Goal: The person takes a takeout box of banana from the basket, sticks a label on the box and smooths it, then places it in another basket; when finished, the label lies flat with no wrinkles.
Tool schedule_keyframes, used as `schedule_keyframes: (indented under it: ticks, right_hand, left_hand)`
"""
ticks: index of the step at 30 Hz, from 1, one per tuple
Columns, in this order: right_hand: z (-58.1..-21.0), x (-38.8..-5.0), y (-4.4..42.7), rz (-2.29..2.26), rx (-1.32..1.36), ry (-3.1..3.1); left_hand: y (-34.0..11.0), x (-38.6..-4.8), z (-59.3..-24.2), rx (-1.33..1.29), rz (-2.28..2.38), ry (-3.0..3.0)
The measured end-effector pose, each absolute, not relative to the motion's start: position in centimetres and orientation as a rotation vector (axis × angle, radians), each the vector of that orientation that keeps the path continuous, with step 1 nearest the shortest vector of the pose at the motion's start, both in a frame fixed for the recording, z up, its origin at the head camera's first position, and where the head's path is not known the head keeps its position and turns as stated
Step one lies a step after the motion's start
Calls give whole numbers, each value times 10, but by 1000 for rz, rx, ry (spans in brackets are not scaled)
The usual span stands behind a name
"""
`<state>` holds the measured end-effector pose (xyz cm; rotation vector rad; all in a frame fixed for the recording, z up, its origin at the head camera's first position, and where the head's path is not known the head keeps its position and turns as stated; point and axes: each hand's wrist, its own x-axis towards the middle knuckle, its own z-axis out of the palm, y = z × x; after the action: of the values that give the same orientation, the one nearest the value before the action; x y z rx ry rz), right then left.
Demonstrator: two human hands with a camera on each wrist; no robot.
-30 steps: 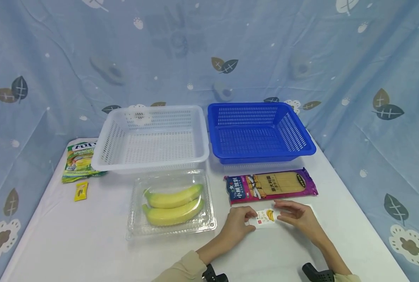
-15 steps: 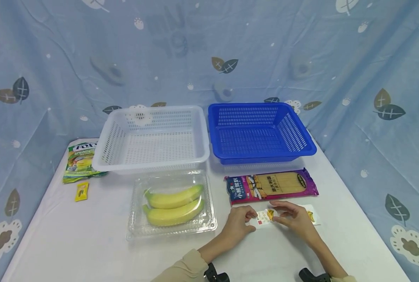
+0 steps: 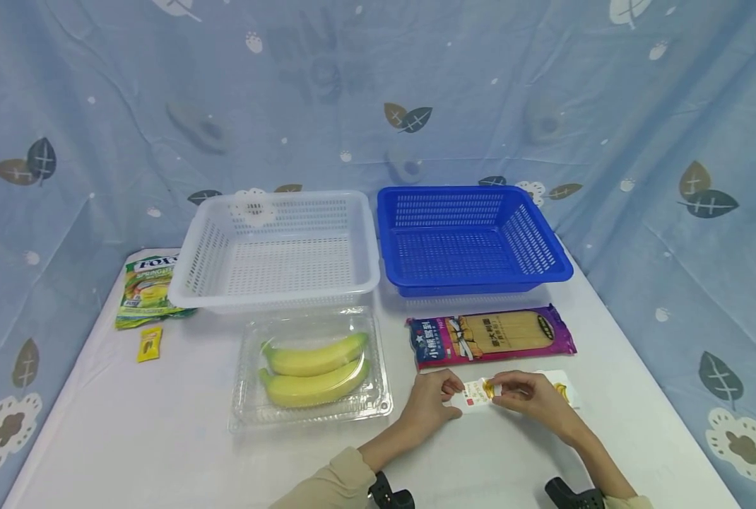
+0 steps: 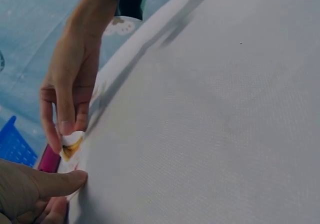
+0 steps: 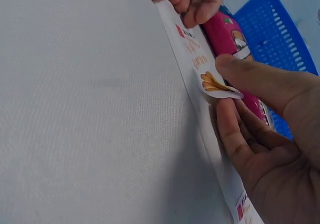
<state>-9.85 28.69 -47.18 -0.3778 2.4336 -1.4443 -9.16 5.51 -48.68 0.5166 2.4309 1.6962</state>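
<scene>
A white strip of paper stickers printed with bananas lies on the white table. My left hand grips its left end, thumb on the near side and fingers on the far side. One banana sticker has its right edge curled up off the backing. That raised edge is pinched between the thumb and fingers of my right hand. Part of the strip passes beneath the right hand, and another banana picture shows beyond it. Left of the hands sits a clear plastic clamshell box containing two bananas.
Just behind the strip lies a pack of spaghetti. A blue basket and a white basket stand at the back. At the far left are a green candy bag and a small yellow wrapped candy.
My right hand has moved slightly left along the strip, its fingers closing onto the sticker's edge. The strip's right end has come into sight. My left hand stays in place.
</scene>
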Motion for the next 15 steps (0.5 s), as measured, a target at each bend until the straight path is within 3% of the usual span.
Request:
schedule_keyframes:
  ticks: [15]
  right_hand:
    - [-491, -92, 284, -1672, -389, 2550]
  left_hand:
    - [55, -94, -488, 485, 1694, 2430]
